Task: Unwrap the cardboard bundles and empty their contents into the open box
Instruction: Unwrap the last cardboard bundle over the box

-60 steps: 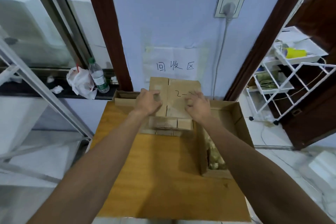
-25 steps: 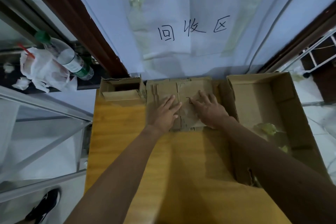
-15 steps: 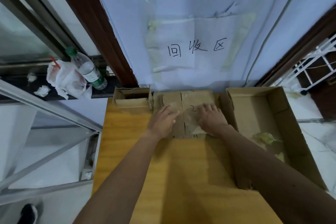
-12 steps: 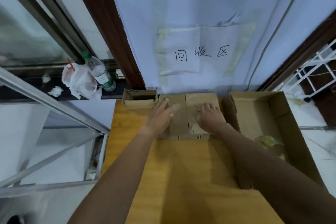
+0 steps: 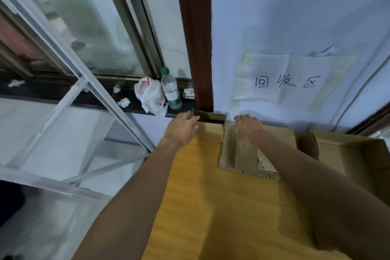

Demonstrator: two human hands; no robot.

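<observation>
A stack of flattened cardboard [image 5: 229,152] lies on the wooden table [image 5: 211,200] against the wall. My right hand [image 5: 248,127] rests on the stack's far end, its fingers bent over that end. Left of the stack, in the table's back corner, stands a small open cardboard bundle [image 5: 211,130]. My left hand [image 5: 182,127] touches its left side with straight fingers. The large open box [image 5: 346,143] sits at the right edge of the view; its inside is mostly cut off.
A plastic bottle [image 5: 171,88] and a crumpled white bag [image 5: 147,96] stand on the dark window ledge just left of the table. A slanted metal frame [image 5: 63,53] runs along the left. A paper sign [image 5: 285,82] is taped on the wall.
My left hand has left the flattened cardboard and moved left to the small bundle. My right hand slid to the stack's far end. My view swung left.
</observation>
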